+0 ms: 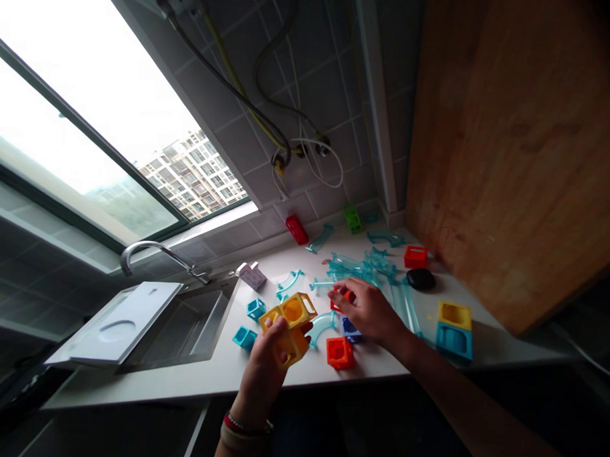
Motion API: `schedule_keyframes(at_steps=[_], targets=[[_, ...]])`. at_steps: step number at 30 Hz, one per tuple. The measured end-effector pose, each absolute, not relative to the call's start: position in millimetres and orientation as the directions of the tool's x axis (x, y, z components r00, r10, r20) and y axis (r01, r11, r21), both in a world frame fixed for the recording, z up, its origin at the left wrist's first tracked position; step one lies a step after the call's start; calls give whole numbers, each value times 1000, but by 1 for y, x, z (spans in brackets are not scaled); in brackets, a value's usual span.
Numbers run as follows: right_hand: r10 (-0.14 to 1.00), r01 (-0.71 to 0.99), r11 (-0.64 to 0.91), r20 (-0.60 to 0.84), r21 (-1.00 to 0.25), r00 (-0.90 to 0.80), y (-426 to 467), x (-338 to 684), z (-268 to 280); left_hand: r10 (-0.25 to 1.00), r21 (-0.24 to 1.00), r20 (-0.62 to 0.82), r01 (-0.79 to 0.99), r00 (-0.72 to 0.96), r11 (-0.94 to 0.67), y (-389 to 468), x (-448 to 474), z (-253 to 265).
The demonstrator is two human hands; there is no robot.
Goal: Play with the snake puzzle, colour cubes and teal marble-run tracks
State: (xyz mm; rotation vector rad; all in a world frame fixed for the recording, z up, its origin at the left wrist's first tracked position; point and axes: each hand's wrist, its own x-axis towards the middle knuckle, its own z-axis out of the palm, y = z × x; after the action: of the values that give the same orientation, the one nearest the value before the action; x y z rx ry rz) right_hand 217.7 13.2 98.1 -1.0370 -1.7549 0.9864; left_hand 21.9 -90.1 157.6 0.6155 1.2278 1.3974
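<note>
My left hand [269,353] is wrapped round a joined piece of yellow toy track blocks [295,310], lifted above the counter's front part. To the right, my right hand [368,309] has its fingers curled over a red toy block [340,298], which they partly hide. Just below that hand sits a purple-blue block [350,328], partly covered. An orange-red block [339,353] stands near the counter's front edge. Between the hands lies a curved translucent blue track piece [322,324]. Two small blue blocks [245,337] [256,309] rest left of the yellow piece.
Clear blue track pieces [356,267] are heaped at the back. A yellow block on a blue one [453,330], a black oval object [421,279] and a red block [415,256] are at right. A sink [189,339] with a tap [155,246] lies left; a wooden panel [517,148] borders the right.
</note>
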Motion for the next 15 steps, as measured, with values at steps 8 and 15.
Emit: schedule_keyframes(at_steps=[8, 15], targets=[[682, -241, -291, -25, -926, -731, -11, 212, 121, 953, 1000, 2, -2, -303, -3, -91, 34, 163], [773, -361, -86, 166, -929, -613, -9, 219, 120, 956, 985, -156, -108, -249, 132, -97, 36, 156]])
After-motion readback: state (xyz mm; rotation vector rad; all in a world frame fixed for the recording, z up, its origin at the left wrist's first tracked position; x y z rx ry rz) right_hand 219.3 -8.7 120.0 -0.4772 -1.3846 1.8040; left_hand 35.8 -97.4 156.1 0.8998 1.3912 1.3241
